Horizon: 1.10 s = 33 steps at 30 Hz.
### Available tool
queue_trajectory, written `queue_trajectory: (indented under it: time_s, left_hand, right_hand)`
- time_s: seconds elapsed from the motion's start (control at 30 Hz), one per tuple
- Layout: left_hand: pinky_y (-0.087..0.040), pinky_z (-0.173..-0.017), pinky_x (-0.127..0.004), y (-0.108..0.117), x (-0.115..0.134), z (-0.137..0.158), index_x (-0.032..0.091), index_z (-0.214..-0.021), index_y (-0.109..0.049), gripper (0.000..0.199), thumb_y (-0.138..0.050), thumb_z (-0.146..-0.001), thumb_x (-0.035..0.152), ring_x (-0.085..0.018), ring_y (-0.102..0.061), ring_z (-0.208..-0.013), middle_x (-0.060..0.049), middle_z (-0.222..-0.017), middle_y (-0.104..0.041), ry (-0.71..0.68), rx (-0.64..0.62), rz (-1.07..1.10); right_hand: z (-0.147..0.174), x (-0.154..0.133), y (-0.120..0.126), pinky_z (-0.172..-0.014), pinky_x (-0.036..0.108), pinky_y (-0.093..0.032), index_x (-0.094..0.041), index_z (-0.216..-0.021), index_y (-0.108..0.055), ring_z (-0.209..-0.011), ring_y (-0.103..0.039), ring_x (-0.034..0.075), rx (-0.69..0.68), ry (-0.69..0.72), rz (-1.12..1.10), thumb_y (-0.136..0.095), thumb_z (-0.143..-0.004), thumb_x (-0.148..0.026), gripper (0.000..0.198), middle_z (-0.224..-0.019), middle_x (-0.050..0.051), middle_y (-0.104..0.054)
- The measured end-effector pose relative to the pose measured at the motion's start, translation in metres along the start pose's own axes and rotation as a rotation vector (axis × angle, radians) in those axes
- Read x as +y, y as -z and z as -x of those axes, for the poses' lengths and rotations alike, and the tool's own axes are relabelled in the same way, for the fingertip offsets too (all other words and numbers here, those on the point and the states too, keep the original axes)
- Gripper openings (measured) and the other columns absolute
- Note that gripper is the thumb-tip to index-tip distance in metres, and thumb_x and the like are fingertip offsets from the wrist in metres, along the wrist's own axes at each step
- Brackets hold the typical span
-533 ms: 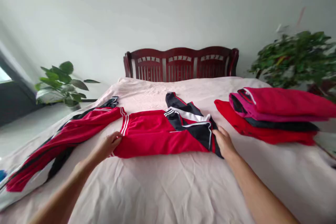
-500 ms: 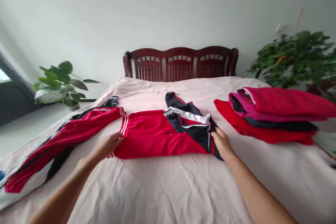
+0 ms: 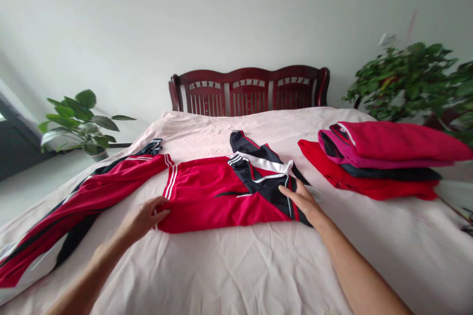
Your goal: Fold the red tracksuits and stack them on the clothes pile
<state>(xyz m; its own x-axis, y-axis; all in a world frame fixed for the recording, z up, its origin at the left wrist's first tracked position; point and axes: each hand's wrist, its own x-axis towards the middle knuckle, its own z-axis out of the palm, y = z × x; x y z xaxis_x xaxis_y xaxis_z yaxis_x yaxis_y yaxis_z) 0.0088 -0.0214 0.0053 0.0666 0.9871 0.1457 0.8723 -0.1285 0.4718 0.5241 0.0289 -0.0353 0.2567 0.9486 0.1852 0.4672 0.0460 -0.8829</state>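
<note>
Red-and-black sports jacket with white stripes, smooth synthetic fabric (image 3: pixel 221 197), lies at centre frame on the pale pink wrinkled bedsheet (image 3: pixel 236 266). We judge the fold partly done: body already doubled into a rough rectangle, black-and-white sleeve part laid over its right end, near edge fairly straight. One long red sleeve section (image 3: pixel 92 197) trails unfolded toward the left edge of the frame, lying over more dark fabric there; we cannot tell if that is the same garment or a second one.

Our left hand (image 3: pixel 142 216) sits at the lower left corner of the folded rectangle, fingers curled and pinching the red hem. Our right hand (image 3: pixel 301 199) rests flat and spread on the black panel at the right end, pressing it down, gripping nothing.

Done, as we read it: a stack of folded red, magenta and black garments (image 3: pixel 380 157) at right of frame, well apart from the jacket. Left: the trailing sleeve to bring in, the rectangle to fold smaller, then onto the stack.

Behind: dark red wooden slatted headboard (image 3: pixel 249 91) at upper centre, broad-leaf green potted plant (image 3: pixel 79 120) at left, bushy green plant (image 3: pixel 414 78) at upper right.
</note>
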Motion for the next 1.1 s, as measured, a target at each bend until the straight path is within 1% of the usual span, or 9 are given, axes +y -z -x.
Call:
queue_trajectory:
  time_s: [0.1,0.23,0.3,0.4,0.5,0.57,0.73,0.9,1.1]
  left_hand:
    - [-0.047,-0.092,-0.042,-0.007,0.013,0.001,0.027,-0.1,-0.071,0.024,-0.054,-0.087,0.038,-0.026,-0.067,-0.091,-0.004,-0.096,-0.074,-0.024,0.037,-0.333]
    - [-0.034,-0.108,-0.055,-0.025,0.04,-0.001,0.026,-0.109,-0.071,0.032,-0.048,-0.088,0.019,-0.031,-0.061,-0.112,-0.01,-0.12,-0.069,-0.068,0.205,-0.496]
    - [-0.04,-0.105,-0.049,-0.037,0.061,-0.001,0.026,-0.111,-0.071,0.034,-0.047,-0.09,0.018,-0.03,-0.06,-0.116,-0.011,-0.126,-0.067,-0.184,0.244,-0.316]
    - [-0.05,-0.087,-0.036,-0.061,0.104,0.001,0.025,-0.105,-0.072,0.025,-0.051,-0.092,0.028,-0.024,-0.067,-0.099,-0.008,-0.109,-0.072,-0.276,0.077,0.183]
    - [-0.052,-0.065,-0.028,-0.085,0.154,-0.002,0.02,-0.099,-0.072,0.031,-0.059,-0.09,0.046,-0.019,-0.069,-0.073,-0.006,-0.082,-0.073,-0.065,-0.209,0.782]
    - [-0.052,-0.063,-0.025,-0.097,0.183,-0.01,0.017,-0.105,-0.071,0.041,-0.061,-0.088,0.053,-0.018,-0.07,-0.072,-0.007,-0.084,-0.075,0.106,-0.41,1.136]
    - [-0.057,-0.065,-0.027,-0.118,0.223,-0.051,0.012,-0.101,-0.068,0.053,-0.05,-0.093,0.061,-0.019,-0.074,-0.072,-0.011,-0.086,-0.076,0.53,-0.739,1.571]
    - [-0.055,-0.059,-0.026,-0.136,0.228,-0.082,0.011,-0.087,-0.068,0.035,-0.051,-0.098,0.039,-0.016,-0.069,-0.056,-0.006,-0.066,-0.072,0.578,-0.708,1.7]
    - [-0.057,-0.087,-0.038,-0.116,0.216,-0.092,0.019,-0.087,-0.069,0.027,-0.046,-0.099,0.028,-0.016,-0.073,-0.072,0.0,-0.072,-0.076,0.406,-0.451,1.943]
  right_hand:
    - [0.003,-0.004,0.001,-0.09,0.042,-0.051,-0.018,-0.149,-0.041,-0.106,-0.068,0.031,-0.049,-0.083,0.241,-0.073,-0.067,-0.038,0.09,-0.118,0.013,-0.071]
    - [0.006,-0.011,0.011,-0.082,0.036,-0.052,-0.021,-0.146,-0.047,-0.097,-0.071,0.028,0.048,-0.039,0.475,-0.065,-0.068,-0.023,0.08,-0.115,0.013,-0.072]
    - [0.007,-0.02,0.018,-0.081,0.037,-0.053,-0.021,-0.143,-0.053,-0.096,-0.071,0.029,0.056,-0.075,0.551,-0.062,-0.071,-0.023,0.072,-0.115,0.014,-0.073]
    - [0.012,-0.038,0.026,-0.083,0.041,-0.055,-0.022,-0.139,-0.059,-0.102,-0.071,0.032,0.048,-0.086,0.566,-0.054,-0.079,-0.023,0.06,-0.119,0.013,-0.073]
    - [0.021,-0.06,0.027,-0.092,0.039,-0.054,-0.023,-0.137,-0.06,-0.11,-0.069,0.028,0.081,0.141,0.421,-0.046,-0.083,-0.018,0.056,-0.124,0.009,-0.072]
    - [0.03,-0.075,0.023,-0.099,0.036,-0.052,-0.023,-0.136,-0.061,-0.117,-0.066,0.025,0.068,0.365,0.3,-0.044,-0.085,-0.015,0.054,-0.127,0.007,-0.071]
    - [0.053,-0.095,0.005,-0.101,0.031,-0.051,-0.027,-0.133,-0.062,-0.116,-0.066,0.017,-0.106,0.758,0.216,-0.042,-0.083,-0.005,0.058,-0.123,0.002,-0.072]
    - [0.068,-0.084,-0.015,-0.089,0.03,-0.055,-0.025,-0.134,-0.06,-0.098,-0.069,0.017,-0.201,0.903,0.307,-0.041,-0.076,0.0,0.066,-0.108,0.002,-0.075]
    - [0.062,-0.06,-0.009,-0.087,0.035,-0.051,-0.025,-0.138,-0.056,-0.098,-0.066,0.023,0.072,0.767,0.653,-0.045,-0.072,0.002,0.073,-0.107,0.006,-0.072]
